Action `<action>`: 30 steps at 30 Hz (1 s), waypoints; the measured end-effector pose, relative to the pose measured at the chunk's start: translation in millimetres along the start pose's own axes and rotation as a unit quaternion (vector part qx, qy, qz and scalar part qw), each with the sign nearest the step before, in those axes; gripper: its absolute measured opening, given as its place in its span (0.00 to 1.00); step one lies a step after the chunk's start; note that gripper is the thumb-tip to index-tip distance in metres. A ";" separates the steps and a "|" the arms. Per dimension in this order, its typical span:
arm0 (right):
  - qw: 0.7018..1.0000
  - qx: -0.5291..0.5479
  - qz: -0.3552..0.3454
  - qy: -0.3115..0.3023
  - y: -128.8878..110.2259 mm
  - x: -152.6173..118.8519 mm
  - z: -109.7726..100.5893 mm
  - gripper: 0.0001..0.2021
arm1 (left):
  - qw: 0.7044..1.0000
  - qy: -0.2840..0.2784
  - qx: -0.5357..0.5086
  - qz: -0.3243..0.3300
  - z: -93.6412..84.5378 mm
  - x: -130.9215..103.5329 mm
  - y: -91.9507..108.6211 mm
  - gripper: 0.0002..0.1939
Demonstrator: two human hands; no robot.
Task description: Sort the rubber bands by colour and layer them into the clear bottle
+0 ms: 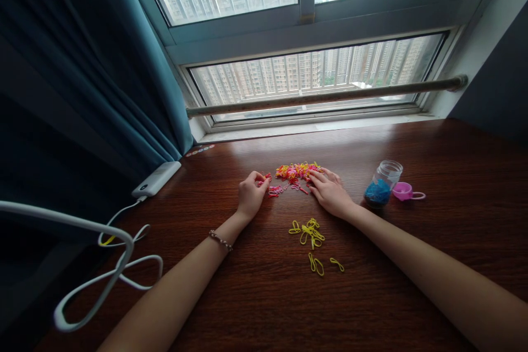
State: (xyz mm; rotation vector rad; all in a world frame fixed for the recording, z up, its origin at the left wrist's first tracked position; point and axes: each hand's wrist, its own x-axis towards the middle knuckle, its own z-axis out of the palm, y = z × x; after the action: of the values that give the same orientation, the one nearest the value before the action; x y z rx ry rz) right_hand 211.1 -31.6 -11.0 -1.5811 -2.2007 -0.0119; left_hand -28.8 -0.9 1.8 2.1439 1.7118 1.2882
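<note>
A loose pile of small rubber bands (295, 170), mostly red, pink, orange and yellow, lies on the brown wooden table. At its left side my left hand (251, 193) has thumb and fingertips closed on a few red bands. My right hand (331, 192) lies palm down at the pile's right edge, fingers stretched out and touching the bands. Closer to me, between my forearms, is a separate cluster of yellow rubber bands (311, 231), with several single yellow ones (317, 265) just below it.
Right of my right hand, a clear jar (379, 184) holding blue rubber bands stands uncapped beside its pink lid (404, 191). A white power bank (157, 180) with a white cable (119, 264) is at the left, by the blue curtain (136, 66). A window rail (330, 98) runs behind the table.
</note>
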 end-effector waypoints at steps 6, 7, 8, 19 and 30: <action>1.000 0.001 -0.003 -0.009 0.7 -0.6 0.7 0.20 | 0.999 -0.012 -0.026 -0.018 0.4 0.3 -1.0 0.12; 1.000 0.007 -0.004 -0.002 1.0 -0.7 1.3 0.20 | 0.999 -0.018 -0.032 -0.017 0.5 -0.1 -1.3 0.11; 1.000 0.014 -0.006 0.007 1.3 -0.7 2.0 0.20 | 0.999 -0.021 -0.039 -0.017 0.7 -0.4 -1.7 0.11; 0.946 0.257 -0.019 0.198 7.3 4.8 -4.2 0.15 | 0.983 -0.023 -0.166 -0.069 5.7 1.0 -6.2 0.13; 0.909 0.354 0.088 0.202 13.6 4.3 -6.0 0.10 | 0.977 -0.058 -0.191 -0.069 5.2 2.3 -9.2 0.12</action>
State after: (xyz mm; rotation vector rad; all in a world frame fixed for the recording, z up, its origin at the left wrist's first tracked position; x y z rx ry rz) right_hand 224.4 -24.5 -7.3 -1.2062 -1.4855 0.4266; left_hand -32.3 6.5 -5.4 1.8109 1.4023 1.3002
